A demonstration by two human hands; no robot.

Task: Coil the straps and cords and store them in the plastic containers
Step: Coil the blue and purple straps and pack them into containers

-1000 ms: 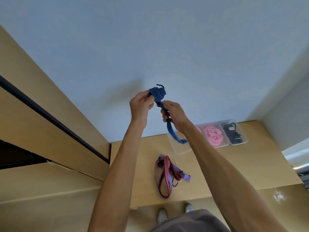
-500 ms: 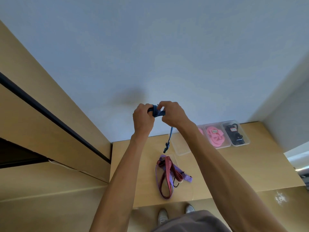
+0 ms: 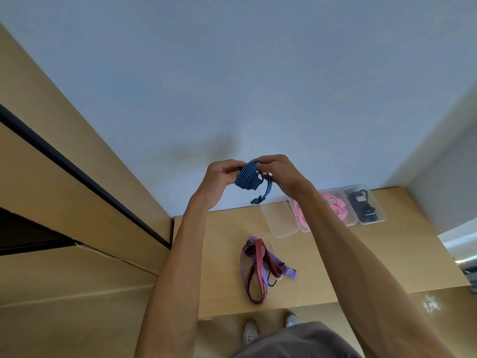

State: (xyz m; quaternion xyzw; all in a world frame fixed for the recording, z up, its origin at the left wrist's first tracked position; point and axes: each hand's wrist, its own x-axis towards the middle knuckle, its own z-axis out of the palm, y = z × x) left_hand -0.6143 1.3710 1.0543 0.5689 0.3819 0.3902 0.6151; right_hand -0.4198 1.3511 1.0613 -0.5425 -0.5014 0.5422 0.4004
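Since a moment ago, more of the blue striped strap (image 3: 247, 179) has been wound into a bundle, leaving only a short tail hanging. Left hand (image 3: 221, 179) grips the bundle; right hand (image 3: 278, 174) pinches the strap beside it, both raised above the table (image 3: 214, 267). An empty clear container (image 3: 280, 219) waits at the back edge, likely next. Red and purple straps (image 3: 260, 267) lie uncoiled mid-table.

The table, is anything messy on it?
A bit. The red strap and purple strap lie loose and tangled on the table, outside the empty container. That's unfinished work, not damage.
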